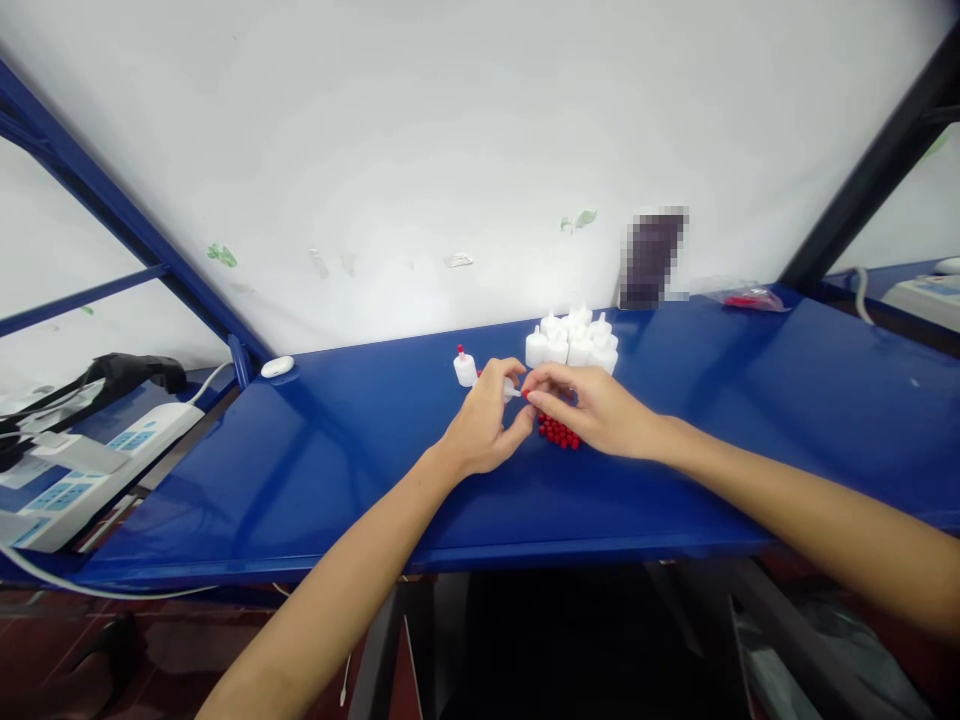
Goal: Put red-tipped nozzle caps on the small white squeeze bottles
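My left hand (484,420) is closed around a small white bottle (509,390), mostly hidden by the fingers, its narrow tip pointing right. My right hand (592,405) pinches a small red cap (527,394) at that tip; whether the cap sits on it I cannot tell. Just below the right fingers lies a pile of red caps (559,432). Behind the hands stands a cluster of white bottles (574,345) with bare nozzles. To the left, a white bottle with a red cap (464,368) stands upright, and a bit of red shows beside my left hand.
The blue table (337,470) meets a white wall at the back. A round white object (277,367) lies at the back left, and a clear bag with red contents (752,298) at the back right. White power strips (97,475) lie beyond the left frame.
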The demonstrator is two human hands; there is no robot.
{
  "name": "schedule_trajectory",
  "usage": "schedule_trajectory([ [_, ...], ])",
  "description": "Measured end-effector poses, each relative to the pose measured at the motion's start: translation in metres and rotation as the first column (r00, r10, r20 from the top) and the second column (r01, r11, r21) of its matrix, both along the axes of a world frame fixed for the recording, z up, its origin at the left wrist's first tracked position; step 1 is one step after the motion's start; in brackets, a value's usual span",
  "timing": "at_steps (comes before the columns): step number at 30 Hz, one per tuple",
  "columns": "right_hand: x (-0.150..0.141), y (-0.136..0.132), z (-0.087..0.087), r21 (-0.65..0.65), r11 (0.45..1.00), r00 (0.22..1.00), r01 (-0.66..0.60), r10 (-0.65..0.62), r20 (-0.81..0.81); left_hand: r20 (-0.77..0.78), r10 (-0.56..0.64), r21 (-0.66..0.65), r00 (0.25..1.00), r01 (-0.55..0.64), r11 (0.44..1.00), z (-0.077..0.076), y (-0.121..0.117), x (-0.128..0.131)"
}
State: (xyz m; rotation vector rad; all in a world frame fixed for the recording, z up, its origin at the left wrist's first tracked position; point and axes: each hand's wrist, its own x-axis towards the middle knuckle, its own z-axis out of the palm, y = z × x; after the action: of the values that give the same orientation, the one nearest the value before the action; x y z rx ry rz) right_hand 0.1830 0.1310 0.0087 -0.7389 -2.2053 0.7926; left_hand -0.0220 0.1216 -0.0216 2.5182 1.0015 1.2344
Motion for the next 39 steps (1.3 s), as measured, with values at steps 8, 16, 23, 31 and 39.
schedule_trajectory([
  [8, -0.001, 0.004, -0.01, 0.203, 0.976, 0.996, 0.083, -0.086, 0.008, 0.038, -0.048, 0.006, 0.998, 0.048, 0.999, -0.004, 0.004, 0.001],
  [16, -0.002, 0.004, -0.011, 0.279, 0.958, 0.998, 0.063, -0.059, -0.023, 0.061, -0.089, 0.015, 0.994, 0.088, 0.996, -0.005, 0.005, 0.002],
  [23, -0.003, 0.003, -0.01, 0.262, 0.964, 0.997, 0.035, -0.017, -0.071, 0.046, -0.076, 0.011, 0.996, 0.076, 0.997, -0.006, 0.005, 0.001],
  [31, -0.006, 0.007, -0.009, -0.001, 0.999, 0.974, 0.033, -0.032, -0.224, -0.032, -0.141, 0.022, 0.99, 0.141, 0.99, -0.004, 0.005, 0.0],
  [39, -0.003, 0.011, -0.012, -0.18, 0.981, 0.943, -0.065, 0.002, -0.334, -0.228, -0.085, 0.049, 0.97, 0.099, 0.994, 0.005, 0.005, -0.006],
])
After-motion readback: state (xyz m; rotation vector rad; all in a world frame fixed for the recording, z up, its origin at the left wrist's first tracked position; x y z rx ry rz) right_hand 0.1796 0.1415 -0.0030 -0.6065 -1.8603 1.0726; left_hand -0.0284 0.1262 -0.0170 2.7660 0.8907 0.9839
